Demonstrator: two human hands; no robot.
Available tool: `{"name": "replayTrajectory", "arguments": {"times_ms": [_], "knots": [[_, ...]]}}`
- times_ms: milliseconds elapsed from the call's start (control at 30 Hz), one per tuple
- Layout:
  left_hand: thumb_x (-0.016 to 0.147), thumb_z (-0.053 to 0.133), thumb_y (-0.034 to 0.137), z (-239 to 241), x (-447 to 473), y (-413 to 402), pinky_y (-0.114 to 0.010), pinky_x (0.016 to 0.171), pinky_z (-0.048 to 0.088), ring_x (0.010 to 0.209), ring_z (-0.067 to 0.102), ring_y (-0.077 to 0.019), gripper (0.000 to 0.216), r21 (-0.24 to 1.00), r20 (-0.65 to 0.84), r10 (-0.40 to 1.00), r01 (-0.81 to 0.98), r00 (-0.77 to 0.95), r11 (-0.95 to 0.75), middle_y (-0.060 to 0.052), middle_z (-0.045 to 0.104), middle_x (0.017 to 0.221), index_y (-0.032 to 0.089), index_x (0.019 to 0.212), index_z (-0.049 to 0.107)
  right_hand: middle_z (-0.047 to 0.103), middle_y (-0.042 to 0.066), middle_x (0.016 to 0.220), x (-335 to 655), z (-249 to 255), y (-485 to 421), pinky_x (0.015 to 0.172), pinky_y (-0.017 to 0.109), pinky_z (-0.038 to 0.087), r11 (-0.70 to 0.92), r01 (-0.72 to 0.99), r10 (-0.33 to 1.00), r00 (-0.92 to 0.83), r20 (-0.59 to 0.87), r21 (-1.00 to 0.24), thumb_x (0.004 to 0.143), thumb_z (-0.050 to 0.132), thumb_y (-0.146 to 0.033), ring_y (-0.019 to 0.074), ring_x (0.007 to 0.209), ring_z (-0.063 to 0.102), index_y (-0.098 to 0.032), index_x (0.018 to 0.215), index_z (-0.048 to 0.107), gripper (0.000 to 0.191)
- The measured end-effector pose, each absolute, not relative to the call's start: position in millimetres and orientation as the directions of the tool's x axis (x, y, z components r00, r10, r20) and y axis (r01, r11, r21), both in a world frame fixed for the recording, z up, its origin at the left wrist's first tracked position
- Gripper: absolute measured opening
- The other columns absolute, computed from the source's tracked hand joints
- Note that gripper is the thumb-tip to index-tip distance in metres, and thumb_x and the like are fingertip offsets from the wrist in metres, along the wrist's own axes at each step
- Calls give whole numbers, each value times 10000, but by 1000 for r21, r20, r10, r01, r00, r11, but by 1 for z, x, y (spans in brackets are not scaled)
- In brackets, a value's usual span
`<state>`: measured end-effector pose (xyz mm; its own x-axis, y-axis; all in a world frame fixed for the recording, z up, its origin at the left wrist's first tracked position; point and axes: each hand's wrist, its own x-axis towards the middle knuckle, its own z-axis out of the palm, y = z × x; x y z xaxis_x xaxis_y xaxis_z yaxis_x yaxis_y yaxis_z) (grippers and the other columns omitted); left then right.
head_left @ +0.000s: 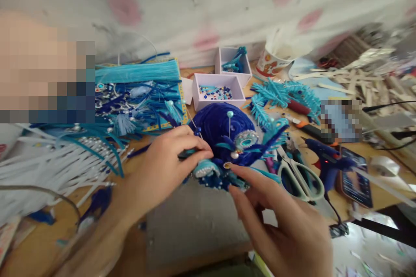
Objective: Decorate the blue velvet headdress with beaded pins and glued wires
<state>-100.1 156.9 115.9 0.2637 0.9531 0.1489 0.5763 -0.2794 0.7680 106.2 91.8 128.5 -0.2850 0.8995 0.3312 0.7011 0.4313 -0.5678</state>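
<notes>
A dark blue velvet dome-shaped ornament [216, 127] rests at the middle of the table, stuck with pearl-headed pins and trimmed with a round sequinned jewel [246, 139] and turquoise feather pieces. My left hand [169, 160] pinches the ornament's lower left edge between thumb and fingers. My right hand [279, 218] reaches in from the lower right, its forefinger tip touching a small gold piece [227, 165] on the front rim. What lies under the fingers is hidden.
Scissors [300, 175] and a blue glue gun [328, 160] lie to the right, beside a phone [355, 181]. Two white boxes [218, 88] of beads stand behind. Turquoise fringe [136, 71], pearl strings [65, 160] and feather sprigs [282, 95] surround them. A grey mat [195, 220] sits in front.
</notes>
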Motion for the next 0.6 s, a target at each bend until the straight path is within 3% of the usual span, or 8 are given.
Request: {"name": "replayTrajectory", "arguments": {"times_ms": [100, 233, 467, 600], "knots": [[904, 652, 308, 119, -104, 162, -316, 864, 512, 907, 680, -205, 181, 775, 110, 942, 566, 317, -281, -4, 777, 886, 243, 815, 795, 587, -116, 522, 112, 133, 68, 441, 156, 447, 422, 662, 888, -166, 428, -619, 956, 602, -164, 60, 366, 537, -256, 1166, 655, 235], [850, 661, 370, 124, -106, 166, -313, 774, 501, 846, 684, -210, 199, 829, 68, 947, 511, 313, -228, -13, 791, 878, 225, 815, 792, 558, -103, 514, 122, 125, 35, 451, 167, 440, 388, 666, 886, -81, 456, -636, 960, 588, -174, 68, 380, 513, -241, 1139, 659, 204], [739, 741, 526, 119, -103, 162, -321, 696, 458, 751, 647, -207, 337, 840, 177, 967, 484, 182, -245, -44, 774, 796, 193, 752, 794, 561, -89, 527, 141, 91, -3, 473, 168, 438, 346, 711, 873, -5, 488, -612, 966, 593, -228, 77, 405, 518, -223, 1073, 690, 145], [746, 739, 481, 114, -100, 160, -326, 718, 473, 768, 666, -215, 295, 845, 222, 962, 462, 157, -270, -50, 785, 803, 195, 763, 806, 549, -85, 520, 160, 80, -14, 516, 154, 480, 316, 753, 852, 42, 522, -577, 971, 589, -293, 79, 411, 524, -212, 1035, 705, 154]]}}
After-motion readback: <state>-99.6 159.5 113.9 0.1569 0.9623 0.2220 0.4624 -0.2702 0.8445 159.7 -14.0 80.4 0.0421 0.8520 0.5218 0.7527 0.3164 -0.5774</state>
